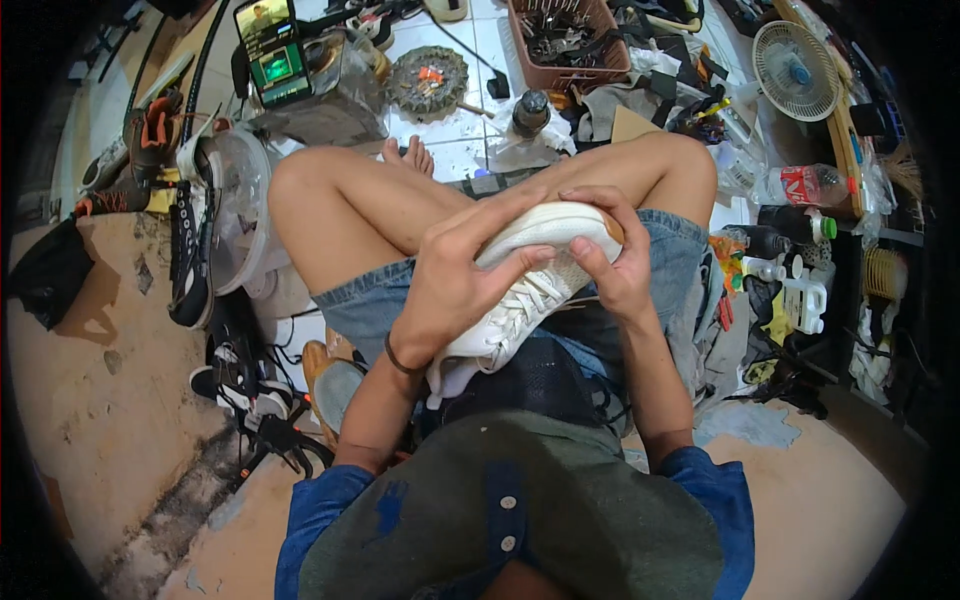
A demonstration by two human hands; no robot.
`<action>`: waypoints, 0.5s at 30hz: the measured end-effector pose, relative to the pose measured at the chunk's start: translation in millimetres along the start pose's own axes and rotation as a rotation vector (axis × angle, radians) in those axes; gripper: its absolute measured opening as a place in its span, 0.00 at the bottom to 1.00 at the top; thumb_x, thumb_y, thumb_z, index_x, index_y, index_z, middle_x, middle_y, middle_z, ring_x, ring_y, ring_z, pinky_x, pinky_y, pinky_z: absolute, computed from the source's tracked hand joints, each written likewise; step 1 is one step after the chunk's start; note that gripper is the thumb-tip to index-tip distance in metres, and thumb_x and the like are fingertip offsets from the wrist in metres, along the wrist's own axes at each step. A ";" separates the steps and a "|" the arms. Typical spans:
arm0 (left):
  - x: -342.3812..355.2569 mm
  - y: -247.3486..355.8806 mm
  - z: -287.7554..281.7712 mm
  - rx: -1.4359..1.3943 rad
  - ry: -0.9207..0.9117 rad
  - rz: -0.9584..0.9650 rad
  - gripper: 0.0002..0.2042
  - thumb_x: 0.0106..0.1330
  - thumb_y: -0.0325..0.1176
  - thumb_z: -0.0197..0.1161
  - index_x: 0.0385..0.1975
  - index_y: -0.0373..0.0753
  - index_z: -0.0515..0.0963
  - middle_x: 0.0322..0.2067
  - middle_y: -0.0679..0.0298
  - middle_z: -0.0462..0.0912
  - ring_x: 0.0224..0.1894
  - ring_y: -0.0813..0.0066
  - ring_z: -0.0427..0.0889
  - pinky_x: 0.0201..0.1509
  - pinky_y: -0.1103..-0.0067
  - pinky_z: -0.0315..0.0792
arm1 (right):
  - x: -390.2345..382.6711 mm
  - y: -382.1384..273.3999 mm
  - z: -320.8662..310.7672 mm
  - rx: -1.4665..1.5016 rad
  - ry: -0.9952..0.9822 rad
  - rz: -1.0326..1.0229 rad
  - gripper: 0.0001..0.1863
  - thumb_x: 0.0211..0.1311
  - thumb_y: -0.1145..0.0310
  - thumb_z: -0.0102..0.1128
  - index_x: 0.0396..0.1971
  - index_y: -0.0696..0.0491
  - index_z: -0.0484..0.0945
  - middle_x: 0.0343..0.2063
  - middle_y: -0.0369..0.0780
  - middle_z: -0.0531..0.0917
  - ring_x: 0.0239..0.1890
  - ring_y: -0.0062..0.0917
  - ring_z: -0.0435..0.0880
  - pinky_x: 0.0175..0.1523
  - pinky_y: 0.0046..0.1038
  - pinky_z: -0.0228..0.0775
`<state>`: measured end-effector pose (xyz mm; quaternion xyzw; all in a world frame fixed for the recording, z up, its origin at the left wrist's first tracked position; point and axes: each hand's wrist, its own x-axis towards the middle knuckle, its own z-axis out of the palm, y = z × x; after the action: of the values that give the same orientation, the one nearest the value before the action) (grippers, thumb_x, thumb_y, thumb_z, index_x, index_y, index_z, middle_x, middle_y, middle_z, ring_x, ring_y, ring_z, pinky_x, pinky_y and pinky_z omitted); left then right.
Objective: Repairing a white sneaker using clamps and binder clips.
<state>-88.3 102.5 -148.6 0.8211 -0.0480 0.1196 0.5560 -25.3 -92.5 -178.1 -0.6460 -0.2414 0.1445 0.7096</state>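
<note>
A white lace-up sneaker (520, 305) is held above my lap, its toe pointing up and to the right. My left hand (465, 255) wraps round one side of it, the thumb lying across the upper near the toe. Round the toe end curls my right hand (618, 255), with its thumb pressed on the upper. A tan patch shows at the tip of the sole edge beside the right fingers. The fingertips on the far side are partly hidden by the shoe. Below the shoe, a dark mesh item (520, 380) lies in my lap.
A phone (275, 55) leans on a box at the far left. Beyond my legs are a round dark tray (428, 82), a dark jar (530, 113) and a tool basket (570, 70). Several shoes lie left; a fan (797, 70) and bottles (805, 187) stand right.
</note>
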 end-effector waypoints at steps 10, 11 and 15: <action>9.2 -16.2 5.9 0.049 -0.015 0.073 0.13 0.63 0.29 0.70 0.44 0.32 0.80 0.36 0.49 0.85 0.37 0.51 0.86 0.40 0.69 0.78 | 5.9 5.3 3.1 -0.041 0.041 0.015 0.20 0.64 0.67 0.66 0.53 0.59 0.75 0.49 0.41 0.82 0.52 0.23 0.80 0.59 0.26 0.70; 11.6 -15.2 5.8 0.069 -0.006 0.044 0.13 0.64 0.29 0.69 0.45 0.31 0.80 0.36 0.48 0.85 0.37 0.51 0.86 0.41 0.69 0.78 | 10.0 5.5 1.9 -0.058 0.044 0.015 0.20 0.65 0.67 0.66 0.53 0.59 0.76 0.48 0.41 0.82 0.52 0.23 0.80 0.59 0.27 0.70; 26.5 -41.8 8.2 0.160 0.088 0.019 0.13 0.65 0.29 0.67 0.46 0.30 0.83 0.38 0.45 0.86 0.40 0.55 0.88 0.42 0.71 0.79 | 39.3 40.4 -0.6 0.011 0.029 0.059 0.18 0.67 0.68 0.64 0.53 0.59 0.76 0.47 0.40 0.82 0.51 0.23 0.80 0.58 0.26 0.71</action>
<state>-52.7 112.2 -182.5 0.8563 -0.0216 0.1641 0.4892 12.5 -67.6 -211.9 -0.6509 -0.2110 0.1571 0.7121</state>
